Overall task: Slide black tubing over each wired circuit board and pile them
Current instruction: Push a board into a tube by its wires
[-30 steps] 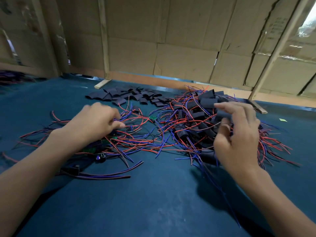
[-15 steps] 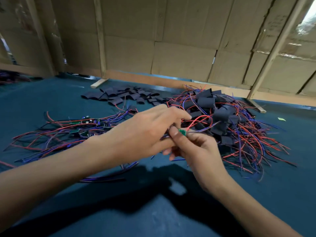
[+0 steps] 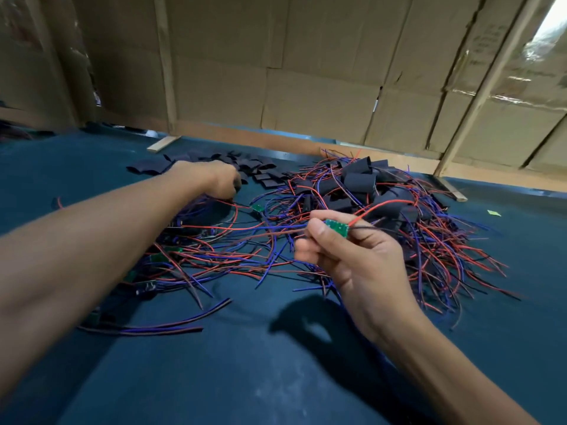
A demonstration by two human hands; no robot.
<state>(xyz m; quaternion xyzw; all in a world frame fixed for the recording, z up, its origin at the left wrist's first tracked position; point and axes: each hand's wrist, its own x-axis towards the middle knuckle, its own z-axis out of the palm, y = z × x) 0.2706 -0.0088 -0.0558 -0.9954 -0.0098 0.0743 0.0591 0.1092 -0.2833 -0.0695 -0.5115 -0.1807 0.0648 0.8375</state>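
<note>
My right hand (image 3: 346,259) pinches a small green circuit board (image 3: 337,227) with red and blue wires, held above the table. My left hand (image 3: 219,179) reaches far forward to the loose black tubing pieces (image 3: 245,165); its fingers are curled at their near edge, and what they hold is hidden. A tangle of bare wired boards (image 3: 196,256) lies under my left forearm. The pile of boards sleeved in black tubing (image 3: 365,185) sits at the right, behind my right hand.
The table has a dark blue cloth (image 3: 245,378). Cardboard walls (image 3: 306,72) close off the far side, with wooden strips (image 3: 162,144) at their foot. A small green scrap (image 3: 494,213) lies at the far right.
My left hand has left the board and moved forward-left to the tubing pieces. My right hand now holds the board alone, raised slightly right.
</note>
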